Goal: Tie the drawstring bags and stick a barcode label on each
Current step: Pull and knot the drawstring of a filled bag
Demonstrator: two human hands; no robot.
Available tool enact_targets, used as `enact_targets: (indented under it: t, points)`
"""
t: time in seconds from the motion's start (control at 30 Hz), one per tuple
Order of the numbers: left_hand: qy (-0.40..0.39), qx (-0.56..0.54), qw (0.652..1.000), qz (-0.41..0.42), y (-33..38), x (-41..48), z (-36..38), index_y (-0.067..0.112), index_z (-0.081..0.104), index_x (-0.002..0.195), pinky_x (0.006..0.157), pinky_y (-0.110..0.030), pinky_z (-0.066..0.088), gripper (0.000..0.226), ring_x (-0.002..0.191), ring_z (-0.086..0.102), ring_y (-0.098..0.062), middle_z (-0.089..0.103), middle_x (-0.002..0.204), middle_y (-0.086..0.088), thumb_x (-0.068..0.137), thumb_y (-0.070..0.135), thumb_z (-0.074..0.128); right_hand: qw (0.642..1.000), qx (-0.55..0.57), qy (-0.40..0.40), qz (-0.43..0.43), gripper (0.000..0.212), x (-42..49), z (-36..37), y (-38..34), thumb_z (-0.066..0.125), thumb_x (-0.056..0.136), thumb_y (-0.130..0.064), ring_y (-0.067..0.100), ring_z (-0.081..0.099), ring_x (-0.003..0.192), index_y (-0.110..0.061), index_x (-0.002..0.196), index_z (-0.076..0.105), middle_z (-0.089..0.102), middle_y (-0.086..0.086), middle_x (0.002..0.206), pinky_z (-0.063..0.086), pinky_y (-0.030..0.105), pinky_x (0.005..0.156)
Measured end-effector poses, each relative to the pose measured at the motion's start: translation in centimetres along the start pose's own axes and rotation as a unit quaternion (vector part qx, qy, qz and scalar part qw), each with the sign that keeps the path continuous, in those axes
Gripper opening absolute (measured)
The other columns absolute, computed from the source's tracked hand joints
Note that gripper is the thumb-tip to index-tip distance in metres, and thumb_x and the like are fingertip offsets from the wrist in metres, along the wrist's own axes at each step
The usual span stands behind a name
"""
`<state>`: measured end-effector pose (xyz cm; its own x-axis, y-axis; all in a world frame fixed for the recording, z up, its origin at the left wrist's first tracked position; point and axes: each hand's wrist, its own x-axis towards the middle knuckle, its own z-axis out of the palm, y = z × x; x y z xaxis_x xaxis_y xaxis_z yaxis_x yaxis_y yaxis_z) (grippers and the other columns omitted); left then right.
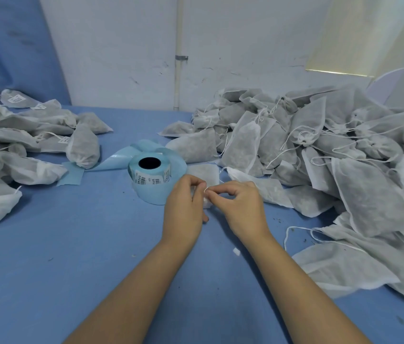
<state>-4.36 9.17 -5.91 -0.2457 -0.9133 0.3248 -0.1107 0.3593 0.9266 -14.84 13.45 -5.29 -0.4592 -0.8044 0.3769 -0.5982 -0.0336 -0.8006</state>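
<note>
While the small white bag (207, 173) lies on the blue table (72, 244) just beside the label roll (150, 173), both hands meet over its near end. The left hand (183, 209) curls its fingers round that end, and the right hand (241, 211) pinches the thin string (205, 191) between thumb and first finger. A big pile of bags (320, 150) sits on the right, and a smaller pile (22, 135) sits on the left.

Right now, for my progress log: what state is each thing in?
Left hand: pinches string.
Right hand: pinches string.
Bag: between the hands, no label visible.
Label roll: on end, backing trailing loose.
Left pile: some bags labelled.
Right pile: no labels visible, many strings loose.
</note>
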Motion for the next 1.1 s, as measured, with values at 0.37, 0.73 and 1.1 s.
enact_targets:
  t: [0.37,0.73,1.1]
  points:
    - [-0.071,-0.135,0.988,0.000,0.1,0.4,0.2,0.017,0.056,0.083,0.059,-0.015,0.045,0.017,0.064,0.063,-0.005,0.066,0.076,0.003,0.096,0.008,0.051,0.929,0.328,-0.041,0.165,0.027,0.0,-0.1,-1.2,0.061,0.084,-0.008,0.005,0.057,0.065,-0.019,0.059,0.061,0.064,-0.004,0.069,0.044,0.020,0.066]
    - [-0.066,-0.128,0.990,-0.010,-0.8,1.1,-0.1,0.021,0.062,0.082,0.061,-0.014,0.045,0.016,0.055,0.055,-0.003,0.063,0.065,0.010,0.093,0.012,0.057,0.830,0.508,-0.064,0.222,0.021,0.3,-0.7,-1.0,0.050,0.091,-0.010,0.008,0.059,0.062,-0.012,0.073,0.060,0.062,-0.003,0.067,0.044,0.017,0.056]
    - [-0.103,-0.092,0.990,-0.015,-1.1,1.2,-0.2,0.022,0.059,0.082,0.067,-0.014,0.045,0.016,0.058,0.055,0.000,0.059,0.073,0.012,0.094,0.013,0.055,0.792,0.565,-0.024,0.231,0.025,0.4,-0.5,-0.7,0.053,0.090,-0.006,0.007,0.047,0.049,-0.011,0.068,0.064,0.059,-0.002,0.062,0.042,0.016,0.046]
